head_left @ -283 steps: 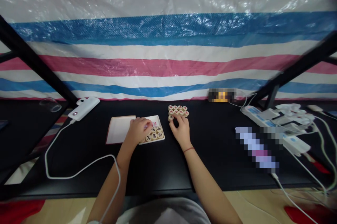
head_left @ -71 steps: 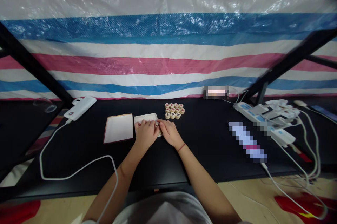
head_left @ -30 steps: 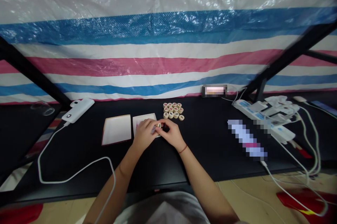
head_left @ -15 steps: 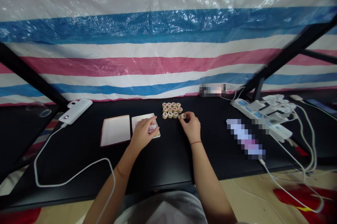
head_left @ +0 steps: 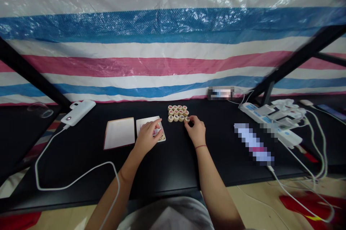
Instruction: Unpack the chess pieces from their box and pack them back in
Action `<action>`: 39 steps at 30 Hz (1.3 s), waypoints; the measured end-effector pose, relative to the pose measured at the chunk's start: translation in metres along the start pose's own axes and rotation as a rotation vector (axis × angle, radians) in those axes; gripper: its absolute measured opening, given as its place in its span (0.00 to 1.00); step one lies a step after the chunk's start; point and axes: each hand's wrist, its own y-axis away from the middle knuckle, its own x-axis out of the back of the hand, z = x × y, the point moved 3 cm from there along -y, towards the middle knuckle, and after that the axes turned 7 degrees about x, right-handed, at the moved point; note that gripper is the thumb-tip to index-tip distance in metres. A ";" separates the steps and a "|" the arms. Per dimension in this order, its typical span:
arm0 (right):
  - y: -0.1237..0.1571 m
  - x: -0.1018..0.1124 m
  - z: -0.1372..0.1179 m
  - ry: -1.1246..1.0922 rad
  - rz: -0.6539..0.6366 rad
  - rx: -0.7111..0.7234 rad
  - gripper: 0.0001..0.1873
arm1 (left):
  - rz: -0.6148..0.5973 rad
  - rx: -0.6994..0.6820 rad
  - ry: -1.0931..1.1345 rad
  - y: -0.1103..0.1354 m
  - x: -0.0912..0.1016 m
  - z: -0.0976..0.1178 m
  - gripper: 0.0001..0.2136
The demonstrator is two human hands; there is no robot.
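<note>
Stacks of round wooden Chinese chess pieces (head_left: 176, 112) stand in three short rows on the black table, with red and dark characters on top. My right hand (head_left: 197, 131) pinches a chess piece (head_left: 187, 118) between thumb and fingers at the right end of the front row. My left hand (head_left: 147, 135) is over a shallow white box (head_left: 142, 120), thumb and fingers apart, hiding much of its inside. One chess piece (head_left: 162, 137) shows in the box's near right corner. The box's open lid (head_left: 119, 134) lies to the left, white inside up.
A white power bank (head_left: 78, 113) with a white cable (head_left: 72, 186) lies on the left. At right are a blurred-out phone (head_left: 254, 144) on a cable and a loaded power strip (head_left: 270, 122). A striped plastic sheet (head_left: 151, 67) hangs behind the table.
My right hand has moved its chess piece slightly left, into line with the front row. My left hand stays over the box. The view has shifted slightly.
</note>
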 end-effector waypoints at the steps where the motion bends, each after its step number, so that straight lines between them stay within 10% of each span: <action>1: 0.000 0.000 0.000 0.002 0.002 0.002 0.09 | 0.005 -0.003 0.000 0.000 0.000 0.000 0.16; 10: 0.001 0.018 -0.026 -0.115 0.108 0.084 0.14 | 0.085 0.153 -0.266 0.004 0.024 -0.020 0.10; 14: 0.013 0.000 -0.075 -0.372 -0.279 0.334 0.17 | -0.012 0.171 -0.407 0.023 0.040 -0.032 0.09; 18: 0.023 -0.019 -0.105 -0.179 -0.495 0.501 0.23 | -0.110 0.039 -0.592 0.041 0.041 -0.032 0.11; 28: 0.029 -0.027 -0.109 0.040 -0.387 0.501 0.23 | -0.114 -0.005 -0.542 0.053 0.043 -0.027 0.10; 39: 0.039 0.002 -0.114 -0.525 -0.162 0.581 0.17 | 0.033 0.206 0.083 0.008 0.027 0.007 0.09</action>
